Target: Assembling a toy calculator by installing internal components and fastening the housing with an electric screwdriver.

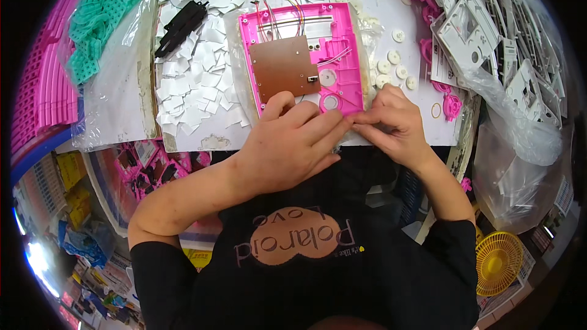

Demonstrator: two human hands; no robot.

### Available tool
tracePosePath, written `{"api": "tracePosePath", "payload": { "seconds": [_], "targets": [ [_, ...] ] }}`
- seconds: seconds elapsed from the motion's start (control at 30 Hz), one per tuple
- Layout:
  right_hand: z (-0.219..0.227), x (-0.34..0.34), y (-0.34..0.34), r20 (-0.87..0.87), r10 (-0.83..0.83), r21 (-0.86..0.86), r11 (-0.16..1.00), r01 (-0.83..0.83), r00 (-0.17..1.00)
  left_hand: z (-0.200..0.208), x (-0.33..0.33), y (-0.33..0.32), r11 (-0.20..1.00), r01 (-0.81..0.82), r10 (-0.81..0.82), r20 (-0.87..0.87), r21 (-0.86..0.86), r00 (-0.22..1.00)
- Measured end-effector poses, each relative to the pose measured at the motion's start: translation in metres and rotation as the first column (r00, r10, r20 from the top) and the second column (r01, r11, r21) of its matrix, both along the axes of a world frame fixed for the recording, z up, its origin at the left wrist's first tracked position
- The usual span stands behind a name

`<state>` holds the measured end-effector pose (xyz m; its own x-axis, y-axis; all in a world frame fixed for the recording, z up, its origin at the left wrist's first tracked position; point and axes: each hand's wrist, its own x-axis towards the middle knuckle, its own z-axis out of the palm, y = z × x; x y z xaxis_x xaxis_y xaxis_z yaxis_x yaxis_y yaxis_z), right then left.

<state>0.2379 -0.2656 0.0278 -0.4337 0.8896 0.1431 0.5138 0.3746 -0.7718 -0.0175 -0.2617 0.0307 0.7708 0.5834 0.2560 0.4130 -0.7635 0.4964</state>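
A pink plastic housing [342,36] lies on the white worktop, with a brown circuit board [282,66] and thin coloured wires [282,6] inside it. My left hand [293,143] rests over the housing's near edge, fingers curled to the right. My right hand [394,123] meets it at the housing's lower right corner. The fingertips of both hands pinch together there on something small that I cannot make out. Small white round discs [391,64] lie just right of the housing.
Several white paper squares [195,79] are heaped left of the housing, beside a black clip-like part [180,24]. Green plastic pieces in a bag [98,24] and pink frames [52,79] sit far left. White plastic casings [495,30] pile up right. A yellow fan [498,263] stands below.
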Motion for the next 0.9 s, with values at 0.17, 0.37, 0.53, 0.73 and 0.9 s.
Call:
{"api": "tracePosePath", "payload": {
  "seconds": [0.17, 0.37, 0.53, 0.73, 0.9],
  "targets": [
    [0.014, 0.001, 0.009, -0.049, 0.011, -0.231, 0.973, -0.022, 0.999, -0.005, -0.003, 0.001, 0.997, 0.057, -0.054, -0.042, 0.061, 0.998],
    [0.032, -0.012, 0.016, 0.143, 0.034, -0.287, 0.958, 0.008, 0.989, -0.005, 0.001, -0.004, 0.987, 0.038, -0.021, -0.114, 0.153, 0.993],
    [0.043, -0.019, 0.037, 0.193, 0.11, -0.273, 0.96, -0.054, 0.975, 0.004, 0.005, 0.0, 0.987, 0.07, -0.052, -0.125, 0.143, 0.991],
    [0.025, -0.079, 0.102, 0.313, -0.136, 0.25, 0.967, 0.057, 0.94, 0.004, 0.0, 0.004, 0.995, 0.038, -0.031, 0.071, -0.093, 0.997],
    [0.008, -0.093, 0.108, 0.215, -0.142, 0.336, 0.94, 0.063, 0.966, 0.01, -0.03, 0.05, 0.95, -0.312, 0.305, 0.321, -0.031, 0.897]
  ]
}}
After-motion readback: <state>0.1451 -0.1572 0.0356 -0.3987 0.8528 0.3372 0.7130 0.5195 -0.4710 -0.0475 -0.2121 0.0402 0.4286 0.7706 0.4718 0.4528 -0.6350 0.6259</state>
